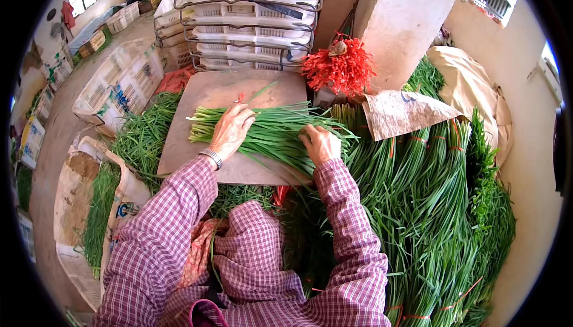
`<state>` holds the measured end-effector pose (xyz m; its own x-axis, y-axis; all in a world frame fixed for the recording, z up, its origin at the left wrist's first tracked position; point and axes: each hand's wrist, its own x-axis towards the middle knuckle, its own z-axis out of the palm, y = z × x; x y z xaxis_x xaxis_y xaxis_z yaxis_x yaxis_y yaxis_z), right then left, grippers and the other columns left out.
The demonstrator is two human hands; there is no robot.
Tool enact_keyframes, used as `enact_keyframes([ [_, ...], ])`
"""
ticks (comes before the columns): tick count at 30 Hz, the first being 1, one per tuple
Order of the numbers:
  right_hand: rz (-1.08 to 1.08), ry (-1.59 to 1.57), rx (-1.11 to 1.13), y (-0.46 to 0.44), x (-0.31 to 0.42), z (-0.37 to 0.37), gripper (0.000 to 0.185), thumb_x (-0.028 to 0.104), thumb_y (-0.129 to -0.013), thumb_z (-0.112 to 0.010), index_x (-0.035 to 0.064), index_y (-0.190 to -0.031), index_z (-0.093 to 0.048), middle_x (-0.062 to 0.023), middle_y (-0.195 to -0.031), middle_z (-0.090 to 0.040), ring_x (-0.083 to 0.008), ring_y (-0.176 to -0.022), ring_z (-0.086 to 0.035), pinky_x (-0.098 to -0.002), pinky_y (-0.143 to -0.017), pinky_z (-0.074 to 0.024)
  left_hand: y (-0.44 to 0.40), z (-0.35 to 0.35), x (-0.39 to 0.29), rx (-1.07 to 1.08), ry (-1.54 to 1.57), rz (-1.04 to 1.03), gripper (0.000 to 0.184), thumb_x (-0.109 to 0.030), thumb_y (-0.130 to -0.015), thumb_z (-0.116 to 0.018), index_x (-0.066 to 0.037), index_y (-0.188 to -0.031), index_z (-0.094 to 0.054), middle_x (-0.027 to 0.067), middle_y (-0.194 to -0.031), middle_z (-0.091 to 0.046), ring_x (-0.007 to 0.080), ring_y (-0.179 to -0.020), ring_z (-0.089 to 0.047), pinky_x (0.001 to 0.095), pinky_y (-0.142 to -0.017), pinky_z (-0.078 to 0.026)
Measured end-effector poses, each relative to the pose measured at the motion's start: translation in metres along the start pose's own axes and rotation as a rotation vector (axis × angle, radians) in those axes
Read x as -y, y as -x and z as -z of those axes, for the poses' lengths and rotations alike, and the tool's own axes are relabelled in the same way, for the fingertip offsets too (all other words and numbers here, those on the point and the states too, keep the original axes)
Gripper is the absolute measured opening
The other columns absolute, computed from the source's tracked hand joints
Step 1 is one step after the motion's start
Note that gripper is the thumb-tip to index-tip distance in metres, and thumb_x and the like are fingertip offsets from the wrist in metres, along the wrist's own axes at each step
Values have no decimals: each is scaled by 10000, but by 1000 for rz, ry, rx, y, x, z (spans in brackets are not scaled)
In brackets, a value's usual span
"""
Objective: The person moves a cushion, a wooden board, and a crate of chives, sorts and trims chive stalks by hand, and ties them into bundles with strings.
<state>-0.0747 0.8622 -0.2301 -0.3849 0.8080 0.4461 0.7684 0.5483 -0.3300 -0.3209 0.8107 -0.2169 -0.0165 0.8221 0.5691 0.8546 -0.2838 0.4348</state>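
A loose bunch of garlic chives (274, 131) lies across a worn board (200, 97), pale stem ends to the left and green leaves to the right. My left hand (234, 129) grips the bunch near its stem ends, fingers curled over the top. Farther right, my right hand (321, 143) is closed on the leafy part; its fingertips are partly hidden among the leaves. A small red tie (240, 97) shows just beyond my left hand's knuckles.
Red ties (339, 67) hang in a cluster beyond the board. Tied chive bundles (418, 207) are heaped at my right, partly under a paper sheet (409, 114). Loose greens (146, 127) lie left. White crates (250, 14) are stacked behind; a lined crate (128, 190) stands lower left.
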Motion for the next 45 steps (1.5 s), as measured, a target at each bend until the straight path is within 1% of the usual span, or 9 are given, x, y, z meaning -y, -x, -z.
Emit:
enact_keyframes([
  [10, -66, -243, -312, 29, 3, -28, 140, 167, -887, -568, 38, -841, -541, -132, -765, -586, -331, -656, -593, -401, -562, -481, 14, -49, 17, -44, -150, -20, 250, -129, -838, -627, -125, -1086, -659, 115, -1203, -556, 330, -1173, -477, 427, -1012, -376],
  [13, -219, -659, -230, 49, 19, -9, 156, 142, -922, -519, -4, -874, -546, -125, -710, -593, -215, -625, -563, -343, -603, -457, 15, -51, 16, -57, -134, -22, 253, -152, -833, -628, -134, -1084, -656, 116, -1181, -565, 326, -1177, -480, 437, -1023, -353],
  [17, -322, -1136, 93, 74, 43, 15, 192, 186, -963, -505, 5, -907, -540, 29, -692, -495, -43, -552, -423, -194, -499, -344, 15, -52, 17, -50, -147, -24, 264, -128, -815, -642, -137, -1079, -655, 115, -1181, -563, 326, -1173, -483, 439, -1018, -359],
  [22, -397, -1680, 61, 81, 45, 55, 174, 169, -962, -494, 2, -918, -513, 5, -666, -475, -56, -510, -411, -206, -476, -370, 16, -52, 18, -50, -151, -27, 279, -112, -801, -655, -144, -1078, -654, 117, -1176, -563, 327, -1170, -486, 443, -1012, -366],
  [27, 77, -1311, 1059, 67, 44, 111, 289, 218, -969, -488, -18, -1070, -622, -95, -879, -661, -155, -761, -642, -267, -639, -507, 16, -54, 19, -47, -173, -31, 281, -121, -801, -660, -147, -1081, -655, 117, -1178, -560, 329, -1169, -486, 442, -1012, -367],
  [30, 112, -793, 270, 42, 28, 90, 233, 184, -921, -545, -3, -1011, -650, -126, -894, -663, -218, -803, -637, -329, -709, -496, 18, -54, 19, -59, -157, -37, 273, -133, -808, -655, -150, -1081, -655, 118, -1178, -559, 332, -1170, -485, 446, -1015, -364],
  [33, -47, -121, -203, -6, -12, 58, 140, 168, -862, -600, 80, -921, -691, -76, -834, -648, -257, -786, -600, -367, -731, -473, 17, -53, 17, -46, -192, -29, 273, -94, -807, -648, -138, -1076, -659, 99, -1198, -555, 325, -1171, -479, 425, -997, -387],
  [38, -204, 272, 38, -55, -69, -10, 298, 439, -793, -638, 176, -912, -712, -33, -963, -609, -230, -1001, -531, -417, -874, -379, 16, -52, 16, -39, -199, -30, 278, -100, -805, -648, -141, -1080, -656, 99, -1197, -553, 323, -1173, -477, 426, -997, -387],
  [45, -339, 180, 321, -68, -68, -36, 367, 486, -773, -641, 209, -1004, -712, -50, -1082, -601, -238, -1105, -502, -426, -941, -359, 16, -51, 15, -29, -203, -34, 291, -102, -808, -642, -145, -1096, -650, 106, -1191, -549, 326, -1171, -477, 431, -1007, -380],
])
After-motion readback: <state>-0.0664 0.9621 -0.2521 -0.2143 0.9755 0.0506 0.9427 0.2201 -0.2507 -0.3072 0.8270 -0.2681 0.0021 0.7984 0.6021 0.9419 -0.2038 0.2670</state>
